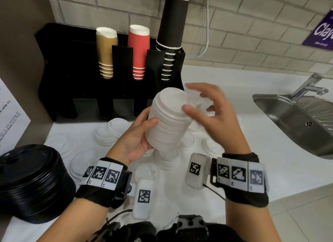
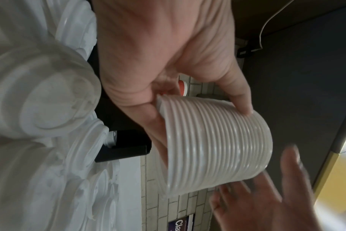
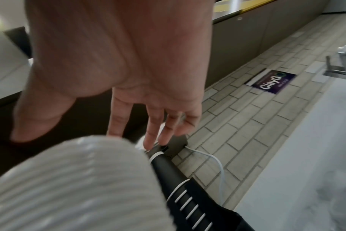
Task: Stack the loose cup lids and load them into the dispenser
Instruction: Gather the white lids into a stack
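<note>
Starting nearest me, a pile of black lids (image 1: pixel 32 184) sits at my left on the white counter (image 1: pixel 270 169), and loose white lids (image 1: pixel 108 133) lie scattered under my hands. My left hand (image 1: pixel 134 141) grips the ribbed white lid stack (image 1: pixel 167 119) in the air, tilted; my right hand (image 1: pixel 212 115) hovers spread beside its top, holding nothing. Beyond stands the black dispenser (image 1: pixel 59 79) with cups, sink (image 1: pixel 297 123) to the right.

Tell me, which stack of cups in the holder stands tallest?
The black cups, rightmost in the holder, rise well above the tan and red stacks.
</note>
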The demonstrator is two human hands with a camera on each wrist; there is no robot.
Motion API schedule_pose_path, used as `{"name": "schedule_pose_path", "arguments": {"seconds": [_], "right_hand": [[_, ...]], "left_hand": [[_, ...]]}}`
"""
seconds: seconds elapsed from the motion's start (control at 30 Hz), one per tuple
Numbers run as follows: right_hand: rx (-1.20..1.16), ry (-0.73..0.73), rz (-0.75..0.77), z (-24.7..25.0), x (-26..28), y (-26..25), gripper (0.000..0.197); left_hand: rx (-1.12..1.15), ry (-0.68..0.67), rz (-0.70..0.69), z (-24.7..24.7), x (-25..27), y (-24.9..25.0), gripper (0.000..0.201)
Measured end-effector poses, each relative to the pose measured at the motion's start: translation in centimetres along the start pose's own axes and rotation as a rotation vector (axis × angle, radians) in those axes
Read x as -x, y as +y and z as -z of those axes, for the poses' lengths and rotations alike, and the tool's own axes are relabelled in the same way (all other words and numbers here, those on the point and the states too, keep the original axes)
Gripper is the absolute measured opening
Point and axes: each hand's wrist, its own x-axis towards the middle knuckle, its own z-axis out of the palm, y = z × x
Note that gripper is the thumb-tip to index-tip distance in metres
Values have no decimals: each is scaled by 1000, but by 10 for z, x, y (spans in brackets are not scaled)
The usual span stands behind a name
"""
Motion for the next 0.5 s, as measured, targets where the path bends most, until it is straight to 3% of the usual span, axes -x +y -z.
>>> {"name": "schedule_pose_path", "arguments": {"seconds": [0.1, 0.17, 0.3, 0.4, 0.5], "right_hand": [[-115, 151, -192, 22, -12, 35, 24], [-24, 141, -379, 38, -25, 69, 21], [339, -183, -655, 50, -54, 130, 44], [579, -464, -709, 38, -66, 154, 70], [757, -602, -689, 22, -70, 171, 81]], "left_hand": [[53, 28, -25, 4, -1, 3, 89], [74, 52, -50, 5, -2, 6, 88], [78, 75, -85, 4, -4, 11, 87], [74, 93, -102, 2, -5, 12, 89], [59, 104, -123, 0, -5, 12, 91]]}}
